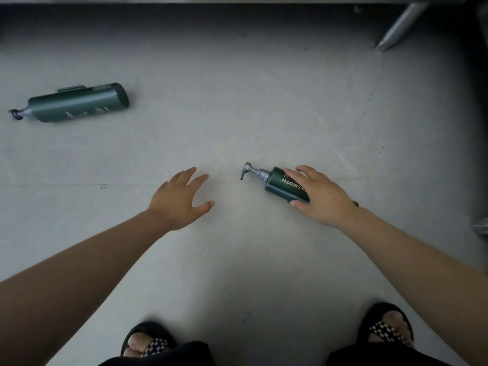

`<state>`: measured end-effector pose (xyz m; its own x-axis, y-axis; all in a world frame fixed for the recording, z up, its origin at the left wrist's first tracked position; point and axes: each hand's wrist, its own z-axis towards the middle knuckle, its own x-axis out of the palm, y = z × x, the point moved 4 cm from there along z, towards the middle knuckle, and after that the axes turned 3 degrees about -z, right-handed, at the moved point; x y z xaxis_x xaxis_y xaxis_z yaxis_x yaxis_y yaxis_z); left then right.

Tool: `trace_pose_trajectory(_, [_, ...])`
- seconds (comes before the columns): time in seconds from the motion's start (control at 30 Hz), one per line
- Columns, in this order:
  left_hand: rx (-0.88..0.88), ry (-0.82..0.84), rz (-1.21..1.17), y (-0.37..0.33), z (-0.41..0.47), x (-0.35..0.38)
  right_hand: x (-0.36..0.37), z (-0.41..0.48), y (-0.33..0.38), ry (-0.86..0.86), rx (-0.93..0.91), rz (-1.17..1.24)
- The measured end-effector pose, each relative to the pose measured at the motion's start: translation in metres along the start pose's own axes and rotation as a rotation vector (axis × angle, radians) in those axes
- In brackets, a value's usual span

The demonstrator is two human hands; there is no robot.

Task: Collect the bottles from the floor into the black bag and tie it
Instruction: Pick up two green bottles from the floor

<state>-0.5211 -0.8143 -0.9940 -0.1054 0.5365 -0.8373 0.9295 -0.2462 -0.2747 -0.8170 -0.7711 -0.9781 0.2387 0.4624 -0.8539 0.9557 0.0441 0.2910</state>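
Note:
A dark green pump bottle [278, 184] with a silver pump lies on the grey floor right of centre, pump pointing left. My right hand [320, 196] lies over its body, fingers across the top and thumb under its near side, gripping it. My left hand [181, 199] hovers over bare floor to the left of the pump, fingers spread and holding nothing. A second, larger green pump bottle [79, 103] lies on its side at the far left, pump pointing left. No black bag shows in the head view.
A grey metal furniture leg [398, 27] slants down at the top right. A dark wall edge runs along the top. Something dark and shiny sits at the right edge [482, 225]. My feet in checkered sandals [148, 342] stand at the bottom.

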Motion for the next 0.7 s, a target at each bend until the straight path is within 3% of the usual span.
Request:
trace_pose_trajectory(0.27, [-0.055,0.132,0.075,0.017,-0.015,0.027,0.015,0.007,0.028,-0.036,0.031,0.107])
trace_pose_trajectory(0.7, [-0.048,0.039,0.081,0.043,-0.02,0.04,0.032,0.018,0.056,-0.062,0.026,0.204])
